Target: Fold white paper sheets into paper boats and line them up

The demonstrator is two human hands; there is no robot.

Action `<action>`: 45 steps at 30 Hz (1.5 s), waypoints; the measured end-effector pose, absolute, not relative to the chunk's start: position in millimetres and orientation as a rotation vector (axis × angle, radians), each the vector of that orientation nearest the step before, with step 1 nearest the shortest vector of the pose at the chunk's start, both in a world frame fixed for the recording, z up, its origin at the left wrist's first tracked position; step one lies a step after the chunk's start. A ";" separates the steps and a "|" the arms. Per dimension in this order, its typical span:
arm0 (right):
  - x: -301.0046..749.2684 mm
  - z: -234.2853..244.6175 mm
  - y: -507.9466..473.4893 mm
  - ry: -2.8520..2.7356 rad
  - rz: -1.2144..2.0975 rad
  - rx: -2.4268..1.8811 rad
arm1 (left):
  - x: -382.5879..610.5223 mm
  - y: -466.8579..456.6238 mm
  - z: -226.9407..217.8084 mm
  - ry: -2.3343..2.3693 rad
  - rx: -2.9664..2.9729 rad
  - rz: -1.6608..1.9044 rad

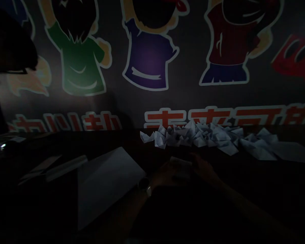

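The light is very dim. A small piece of folded white paper [184, 170] is between my two hands, low over the dark table. My left hand [165, 173], with a watch [144, 184] at its wrist, grips the paper's left side. At the right edge of the paper, my right hand [203, 168] has its fingers closed on it; the fingertips are hard to make out. To the left of my left hand lies a large white sheet of paper [108, 179].
Beyond my hands is a heap of folded paper pieces [198, 134], with a flat sheet [293, 151] at its right end. Folded strips [66, 167] lie at left. A person [10, 44] leans in at far left. A wall with cartoon figures [147, 54] stands behind.
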State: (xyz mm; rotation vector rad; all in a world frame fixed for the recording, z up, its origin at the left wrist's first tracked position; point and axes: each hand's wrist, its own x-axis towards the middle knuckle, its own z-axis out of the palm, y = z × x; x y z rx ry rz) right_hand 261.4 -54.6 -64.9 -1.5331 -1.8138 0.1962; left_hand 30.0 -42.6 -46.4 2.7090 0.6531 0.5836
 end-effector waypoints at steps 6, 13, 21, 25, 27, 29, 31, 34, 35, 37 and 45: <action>266.7 -48.1 -60.9 -2.279 0.143 -1.074 | 30.2 -37.4 -49.5 0.590 2.798 0.514; 268.8 -54.3 -61.6 -2.328 0.227 -1.145 | 29.6 -41.1 -43.3 0.871 2.828 0.614; 275.8 -69.7 -40.7 -2.199 0.124 -1.294 | 33.5 -25.6 -49.6 1.229 2.371 0.881; 273.3 -75.4 -33.0 -2.074 0.090 -1.525 | 35.5 -18.4 -51.1 1.379 2.224 0.920; 271.4 -76.4 -31.4 -2.018 0.054 -1.615 | 36.7 -15.6 -52.7 1.415 2.191 0.936; 269.3 -76.2 -30.7 -1.983 0.027 -1.653 | 38.1 -12.9 -55.3 1.440 2.178 0.949; 267.2 -75.2 -29.6 -1.979 0.018 -1.661 | 39.8 -10.5 -58.4 1.456 2.185 0.957; 265.7 -75.4 -25.3 -1.998 0.018 -1.668 | 42.5 -8.2 -62.6 1.451 2.211 0.970; 265.8 -76.5 -23.1 -2.007 0.018 -1.670 | 43.4 -7.8 -63.7 1.445 2.214 0.974; 266.8 -80.5 -18.2 -2.009 0.009 -1.671 | 44.9 -7.4 -65.3 1.440 2.211 0.982; 271.2 -97.6 -6.8 -1.956 -0.017 -1.614 | 48.6 -5.3 -69.3 1.445 2.206 1.041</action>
